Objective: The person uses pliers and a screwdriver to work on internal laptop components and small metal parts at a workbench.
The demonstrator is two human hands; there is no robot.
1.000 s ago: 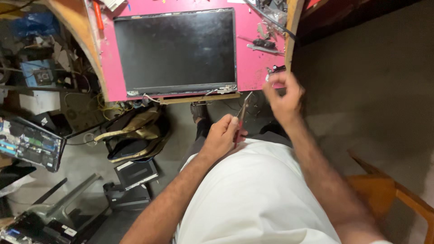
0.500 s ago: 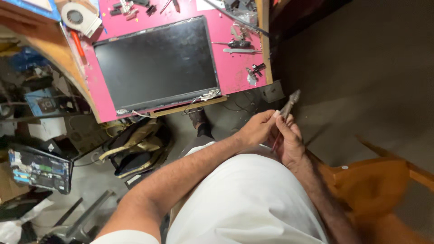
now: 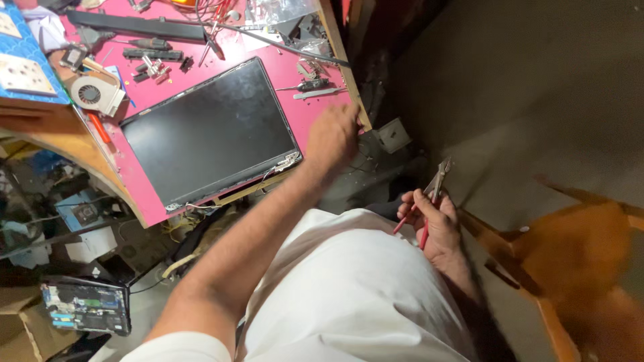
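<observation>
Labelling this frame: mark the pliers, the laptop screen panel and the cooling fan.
pliers [image 3: 429, 201]: head view, on the pivot above the red handles.
laptop screen panel [image 3: 208, 137]: head view, middle of the dark glass.
cooling fan [image 3: 90, 94]: head view, on the round hub.

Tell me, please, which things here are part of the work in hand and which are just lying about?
In hand:
right hand gripping red-handled pliers
left hand at the pink bench edge, beside the laptop screen panel

Lying about:
cooling fan
long black strip
open laptop base on the floor
wooden chair

Red-handled pliers [image 3: 429, 201], black laptop screen [image 3: 209, 134], pink table [image 3: 315, 110], white shirt [image 3: 349, 295]
</observation>
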